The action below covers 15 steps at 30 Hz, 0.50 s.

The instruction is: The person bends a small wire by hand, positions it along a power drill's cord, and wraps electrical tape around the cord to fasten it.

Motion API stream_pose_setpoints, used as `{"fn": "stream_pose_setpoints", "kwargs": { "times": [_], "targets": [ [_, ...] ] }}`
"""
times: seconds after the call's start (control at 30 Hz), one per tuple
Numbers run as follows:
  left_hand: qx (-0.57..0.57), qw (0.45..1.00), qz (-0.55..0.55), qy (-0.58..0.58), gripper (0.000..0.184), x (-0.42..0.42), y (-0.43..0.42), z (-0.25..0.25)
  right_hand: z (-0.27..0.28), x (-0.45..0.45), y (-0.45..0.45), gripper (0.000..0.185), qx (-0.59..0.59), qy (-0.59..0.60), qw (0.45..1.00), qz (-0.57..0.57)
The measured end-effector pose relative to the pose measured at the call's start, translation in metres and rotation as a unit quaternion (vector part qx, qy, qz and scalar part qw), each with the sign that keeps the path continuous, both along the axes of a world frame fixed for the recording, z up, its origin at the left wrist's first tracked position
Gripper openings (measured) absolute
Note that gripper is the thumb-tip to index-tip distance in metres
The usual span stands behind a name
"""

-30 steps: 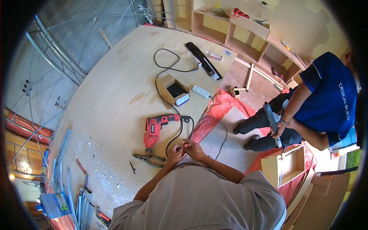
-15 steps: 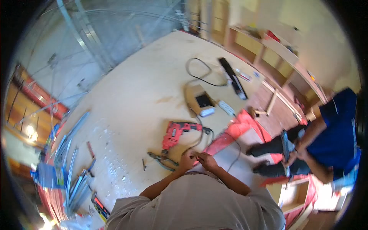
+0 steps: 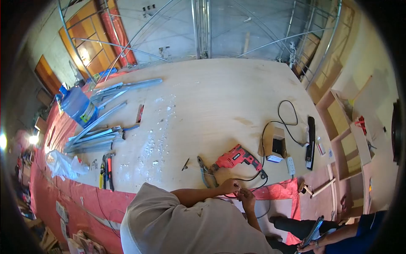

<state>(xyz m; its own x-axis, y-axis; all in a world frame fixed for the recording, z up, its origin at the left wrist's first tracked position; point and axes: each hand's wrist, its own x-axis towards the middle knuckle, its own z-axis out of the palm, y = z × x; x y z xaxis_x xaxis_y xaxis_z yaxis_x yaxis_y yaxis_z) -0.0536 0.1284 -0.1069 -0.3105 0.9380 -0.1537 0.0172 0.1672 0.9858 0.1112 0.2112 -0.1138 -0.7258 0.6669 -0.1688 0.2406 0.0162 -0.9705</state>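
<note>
My left hand [image 3: 229,187] and my right hand [image 3: 246,199] meet at the near edge of the board tabletop. Both have bent fingers closed together at the tips, around something too small to make out. A red power drill [image 3: 237,157] lies on its side just beyond them, its black cord running past my fingers. Left of the drill's front end lie pliers [image 3: 207,172] with their handles apart. A small dark bit-like piece [image 3: 185,164] rests farther left.
An open cardboard box [image 3: 274,144], a white power strip [image 3: 290,166] and a long black case [image 3: 311,143] lie to the right. Metal strips [image 3: 95,140], a blue water jug [image 3: 79,106] and a hammer [image 3: 110,171] are leftward. Another person's hand [image 3: 308,245] holds a tool at lower right.
My view has swung left, bringing more of the tabletop's left side into sight. My hands stay together near the drill, which lies in the same place.
</note>
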Motion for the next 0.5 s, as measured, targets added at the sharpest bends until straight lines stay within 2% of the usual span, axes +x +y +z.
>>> {"fn": "stream_pose_setpoints", "kwargs": {
  "times": [0.17, 0.23, 0.27, 0.37, 0.4, 0.5],
  "targets": [
    [-0.034, 0.998, -0.030, -0.036, 0.012, -0.012, 0.000, 0.003, -0.002, -0.001, -0.001, 0.026, -0.022, 0.002, 1.000, -0.020],
    [-0.071, 0.996, -0.027, -0.047, 0.013, -0.012, -0.002, 0.008, -0.015, 0.001, 0.005, 0.025, 0.009, -0.056, 0.998, -0.007],
    [-0.067, 0.997, -0.023, -0.010, 0.015, -0.012, -0.003, 0.005, -0.024, 0.002, 0.008, 0.024, 0.024, -0.085, 0.996, -0.002],
    [-0.062, 0.995, -0.015, 0.077, 0.019, -0.013, 0.001, -0.019, -0.052, 0.000, 0.011, 0.024, 0.098, -0.006, 0.995, 0.010],
    [-0.065, 0.994, -0.013, 0.089, 0.020, -0.013, 0.003, -0.025, -0.047, 0.001, 0.010, 0.023, 0.104, -0.030, 0.994, 0.026],
    [-0.070, 0.991, 0.016, 0.113, 0.020, -0.010, 0.004, -0.024, 0.024, -0.008, 0.001, 0.021, 0.118, -0.090, 0.986, 0.072]
  ]
}}
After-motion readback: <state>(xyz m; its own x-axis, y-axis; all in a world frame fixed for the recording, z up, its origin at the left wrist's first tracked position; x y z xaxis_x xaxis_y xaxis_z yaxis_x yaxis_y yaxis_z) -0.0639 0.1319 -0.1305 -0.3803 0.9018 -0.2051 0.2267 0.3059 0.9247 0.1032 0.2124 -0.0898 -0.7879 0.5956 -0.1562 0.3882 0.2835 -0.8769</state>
